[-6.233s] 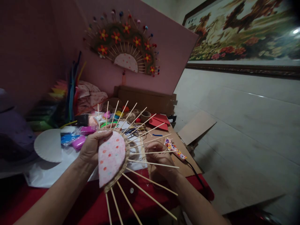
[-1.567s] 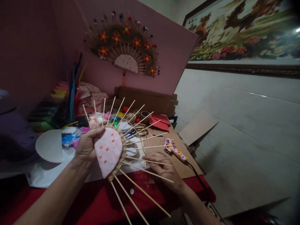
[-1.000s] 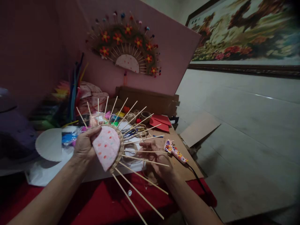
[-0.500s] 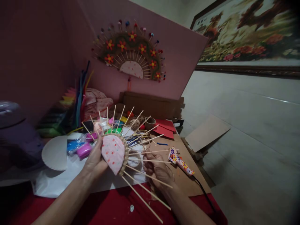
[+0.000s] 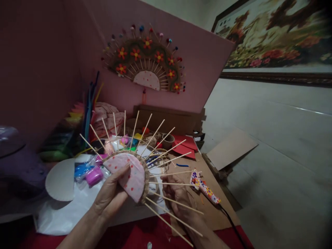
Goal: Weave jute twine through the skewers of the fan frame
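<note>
My left hand (image 5: 111, 195) grips a half-round fan piece (image 5: 131, 173), its thumb lying on the pink dotted cloth. Woven twine (image 5: 147, 181) edges the curve, and thin wooden sticks (image 5: 172, 184) radiate outward from it. Behind the right-hand sticks is my right hand (image 5: 176, 193), fingers curled together and partly covered by the sticks. A thin strand of twine (image 5: 163, 167) seems to run to its fingertips. Just right of that hand a flower-patterned glue gun (image 5: 204, 186) lies on cardboard.
A finished flowered fan (image 5: 146, 58) stands out against the pink board (image 5: 202, 69). Packets of coloured clay (image 5: 93, 176), a white half-disc (image 5: 61, 180), red paper (image 5: 184, 147) and a twine ball (image 5: 153, 140) lie around. A black cord (image 5: 229, 219) trails from the glue gun.
The fan piece has shifted right and turned slightly, its left sticks spreading further out. My left thumb now rests across the cloth face. My right hand stays behind the sticks, and the camera view has shifted slightly.
</note>
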The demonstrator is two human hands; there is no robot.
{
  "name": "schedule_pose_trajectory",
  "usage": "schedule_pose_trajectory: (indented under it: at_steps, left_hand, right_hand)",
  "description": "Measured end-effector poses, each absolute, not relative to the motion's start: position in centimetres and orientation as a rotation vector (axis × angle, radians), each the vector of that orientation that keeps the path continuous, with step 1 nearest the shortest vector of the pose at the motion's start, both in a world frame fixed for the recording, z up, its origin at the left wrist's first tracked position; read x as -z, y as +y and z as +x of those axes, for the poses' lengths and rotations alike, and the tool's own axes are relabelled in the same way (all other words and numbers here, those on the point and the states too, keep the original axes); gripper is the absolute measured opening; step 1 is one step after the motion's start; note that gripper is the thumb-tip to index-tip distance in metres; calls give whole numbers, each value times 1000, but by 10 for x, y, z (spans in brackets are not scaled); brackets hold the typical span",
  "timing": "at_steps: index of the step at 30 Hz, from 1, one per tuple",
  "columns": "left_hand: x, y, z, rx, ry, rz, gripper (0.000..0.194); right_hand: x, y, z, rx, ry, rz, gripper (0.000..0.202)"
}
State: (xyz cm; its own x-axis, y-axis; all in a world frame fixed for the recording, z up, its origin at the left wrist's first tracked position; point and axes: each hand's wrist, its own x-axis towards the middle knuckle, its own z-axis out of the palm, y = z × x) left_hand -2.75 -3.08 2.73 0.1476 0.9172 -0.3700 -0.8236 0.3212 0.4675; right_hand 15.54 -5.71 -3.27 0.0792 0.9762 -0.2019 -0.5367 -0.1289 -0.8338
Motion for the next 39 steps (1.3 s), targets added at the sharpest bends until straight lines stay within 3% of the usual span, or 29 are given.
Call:
schedule_pose_trajectory:
  at_steps: [4,12,19,39]
  left_hand:
    - [-30,-34,-25,-1246,633,127,27]
    - [-32,-40,-25,-1201,783,213,52]
    - [-31,-39,-22,-1214,792,237,51]
    - [-25,-31,-22,-1239,639,229,40]
  right_hand:
    - [33,-59,155,-1461,-602,-983,23]
    - [40,-54,153,-1429,-677,-870,18]
    - [41,-54,162,-1380,-713,-898,27]
    - [25,-72,162,-1016,-1109,-1239,27]
